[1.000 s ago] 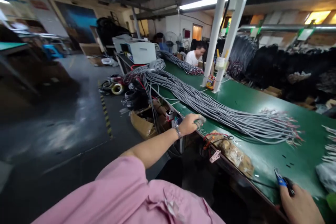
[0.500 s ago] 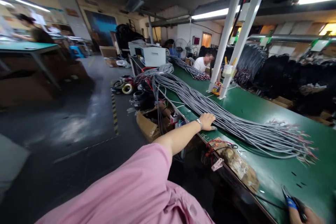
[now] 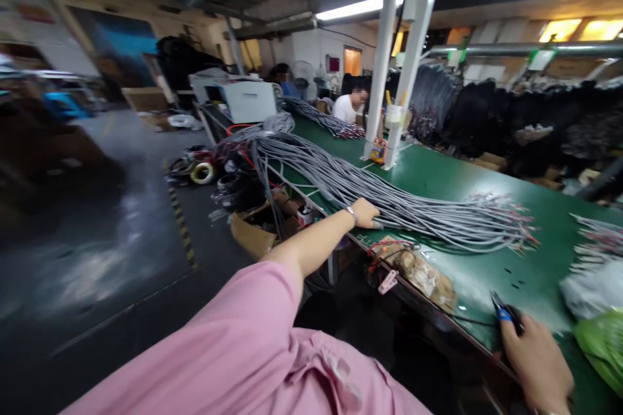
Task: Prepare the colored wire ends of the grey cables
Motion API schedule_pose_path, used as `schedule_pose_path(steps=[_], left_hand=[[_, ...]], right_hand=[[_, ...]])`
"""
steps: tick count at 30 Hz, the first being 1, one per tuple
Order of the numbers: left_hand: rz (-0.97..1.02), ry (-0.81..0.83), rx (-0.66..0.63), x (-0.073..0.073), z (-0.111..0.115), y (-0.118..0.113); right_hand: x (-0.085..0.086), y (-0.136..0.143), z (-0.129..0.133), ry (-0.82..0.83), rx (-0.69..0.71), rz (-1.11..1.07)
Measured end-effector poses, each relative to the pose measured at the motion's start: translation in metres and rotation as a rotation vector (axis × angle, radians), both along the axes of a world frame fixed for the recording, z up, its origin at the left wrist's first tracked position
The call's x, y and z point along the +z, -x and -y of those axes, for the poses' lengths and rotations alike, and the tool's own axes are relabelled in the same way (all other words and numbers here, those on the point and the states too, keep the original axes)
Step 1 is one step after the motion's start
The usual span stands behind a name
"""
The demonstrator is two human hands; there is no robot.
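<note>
A long bundle of grey cables (image 3: 418,207) lies along the green worktop (image 3: 448,168), its stripped red and white ends fanned out at the right. My left hand (image 3: 365,213), with a metal bracelet at the wrist, is closed at the near edge of the bundle, its fingers curled on some cables; the fingertips are partly hidden. A covering shows on its thumb. In my right hand (image 3: 540,353) is a pair of pliers (image 3: 506,315) with blue and black handles, held low over the worktop near its front edge, jaws pointing away from me.
A taped brown block (image 3: 428,279) and a pink clip (image 3: 388,282) sit at the worktop's front edge. White posts (image 3: 384,65) rise from the worktop. Plastic bags (image 3: 601,337) lie at the right. An open carton (image 3: 253,233) stands below on the floor. Another person (image 3: 346,107) is beyond.
The view has swung to the right, bringing my right hand, more cable ends and the bags into sight. My left hand's fingers have gone from spread over the cables to curled in.
</note>
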State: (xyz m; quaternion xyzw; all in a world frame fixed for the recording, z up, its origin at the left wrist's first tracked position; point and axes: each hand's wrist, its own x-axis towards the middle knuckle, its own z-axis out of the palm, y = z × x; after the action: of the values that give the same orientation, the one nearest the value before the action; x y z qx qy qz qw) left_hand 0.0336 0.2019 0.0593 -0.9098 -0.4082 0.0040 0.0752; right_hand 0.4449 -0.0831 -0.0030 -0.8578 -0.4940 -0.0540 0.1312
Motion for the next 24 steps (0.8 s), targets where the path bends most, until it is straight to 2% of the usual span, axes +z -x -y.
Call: schedule_pose_path(steps=[4, 8, 12, 15, 19, 21, 23, 24], left_hand=[[-0.042, 0.039, -0.09, -0.001, 0.001, -0.001], [-0.019, 0.109, -0.053, 0.003, 0.001, -0.006], [-0.13, 0.157, -0.034, 0.016, -0.001, -0.019], [-0.131, 0.075, -0.069, 0.019, 0.001, -0.043], [-0.034, 0.104, -0.092, 0.01, 0.014, -0.09], [-0.012, 0.123, -0.094, 0.011, 0.017, -0.108], [0.038, 0.128, -0.09, 0.023, 0.012, -0.116], [0.07, 0.12, -0.083, 0.035, 0.006, -0.116]], right_hand=[[0.001, 0.007, -0.015, 0.042, 0.005, 0.035], [0.003, 0.01, -0.013, 0.028, -0.006, 0.068], [0.007, 0.014, -0.007, -0.025, -0.024, 0.075], [0.009, 0.017, -0.004, -0.063, -0.014, 0.067], [0.011, 0.017, -0.002, -0.085, -0.017, 0.052], [0.011, 0.017, 0.0, -0.09, -0.024, 0.045], [0.012, 0.015, 0.001, -0.091, -0.027, 0.032], [0.012, 0.015, 0.001, -0.09, -0.025, 0.022]])
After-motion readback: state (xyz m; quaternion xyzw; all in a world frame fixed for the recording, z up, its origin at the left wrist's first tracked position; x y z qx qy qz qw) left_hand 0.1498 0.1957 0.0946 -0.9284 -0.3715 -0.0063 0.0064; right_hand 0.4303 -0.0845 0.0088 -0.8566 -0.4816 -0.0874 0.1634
